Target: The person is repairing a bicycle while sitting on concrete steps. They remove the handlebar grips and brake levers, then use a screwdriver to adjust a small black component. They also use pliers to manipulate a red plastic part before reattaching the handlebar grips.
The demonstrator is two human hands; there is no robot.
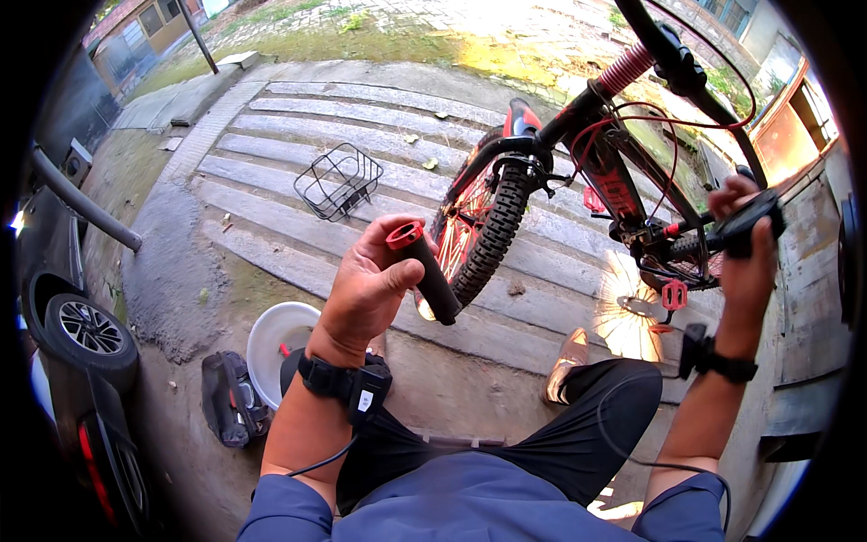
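My left hand (375, 285) is wrapped round a black handlebar grip (435, 287) with a red ring at its upper end. It holds the grip tilted, in front of the bicycle's knobbly front tyre (495, 237). To the right, my right hand (748, 248) has its fingers and thumb around the black bicycle saddle (742, 226), whose shape is partly covered. The black and red bicycle (623, 185) stands upright. Its handlebar (688, 77) curves across the upper right, with red cables hanging from it.
A black wire basket (339, 181) lies on the slatted paving beyond my left hand. By my left leg are a white bucket (262, 348) and an open dark tool bag (226, 406). A parked car (90, 361) stands at the left; a wall (804, 289) runs along the right.
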